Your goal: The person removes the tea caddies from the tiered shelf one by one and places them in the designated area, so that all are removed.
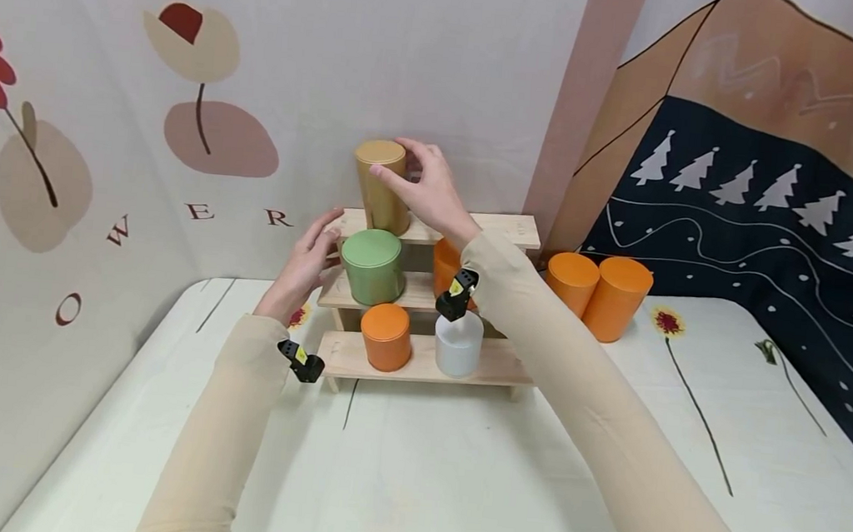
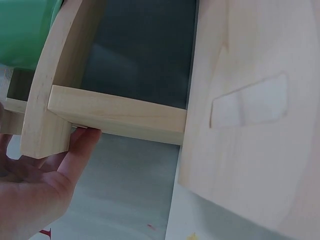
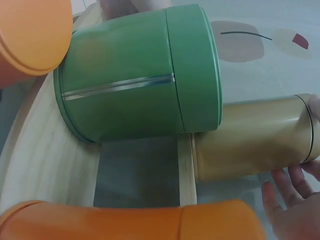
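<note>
On the top tier of a three-tier wooden stand (image 1: 505, 228), a tall gold canister (image 1: 380, 183) stands near the left end. My right hand (image 1: 436, 187) holds it near the lid, thumb on one side and fingers on the other; the right wrist view shows its base against the top board. My left hand (image 1: 306, 265) grips the stand's left side, its fingers passing behind the wooden side rail (image 2: 42, 95) in the left wrist view. Below the gold canister, a wide green canister (image 1: 371, 266) rests on the middle tier.
An orange canister (image 1: 445, 263) on the middle tier is partly hidden by my right wrist. The bottom tier bears a short orange canister (image 1: 386, 338) and a white canister (image 1: 458, 345). Two taller orange canisters (image 1: 571, 282) (image 1: 617, 299) stand right of the stand. Behind hangs a printed cloth (image 1: 412, 64).
</note>
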`<state>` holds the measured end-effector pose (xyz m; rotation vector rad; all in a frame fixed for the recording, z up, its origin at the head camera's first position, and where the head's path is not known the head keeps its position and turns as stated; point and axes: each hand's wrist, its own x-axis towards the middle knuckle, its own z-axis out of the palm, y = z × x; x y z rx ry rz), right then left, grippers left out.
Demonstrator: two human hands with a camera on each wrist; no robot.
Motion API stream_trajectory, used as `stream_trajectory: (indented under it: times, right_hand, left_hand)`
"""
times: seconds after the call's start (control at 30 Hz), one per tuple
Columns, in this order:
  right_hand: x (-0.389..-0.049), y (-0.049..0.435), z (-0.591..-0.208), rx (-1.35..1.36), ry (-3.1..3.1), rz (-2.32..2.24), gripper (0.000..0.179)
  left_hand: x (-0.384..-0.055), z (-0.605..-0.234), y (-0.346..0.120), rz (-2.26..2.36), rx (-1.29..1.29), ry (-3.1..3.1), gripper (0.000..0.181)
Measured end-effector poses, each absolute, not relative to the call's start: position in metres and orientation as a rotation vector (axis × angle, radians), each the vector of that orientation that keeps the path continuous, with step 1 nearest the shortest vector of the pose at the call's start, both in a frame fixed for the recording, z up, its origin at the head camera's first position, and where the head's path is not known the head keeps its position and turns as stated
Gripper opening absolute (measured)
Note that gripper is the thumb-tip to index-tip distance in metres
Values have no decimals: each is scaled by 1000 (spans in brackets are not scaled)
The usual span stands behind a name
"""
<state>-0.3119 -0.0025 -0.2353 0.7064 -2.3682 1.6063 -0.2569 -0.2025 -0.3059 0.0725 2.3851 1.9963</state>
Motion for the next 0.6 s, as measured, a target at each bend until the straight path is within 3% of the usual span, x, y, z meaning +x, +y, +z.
stream_trajectory:
  times: [0.6]
  right_hand:
    - [-312, 24, -241, 652, -2250, 1689, 59]
  left_hand:
    - [-257, -307, -203, 2006, 85, 2388, 51]
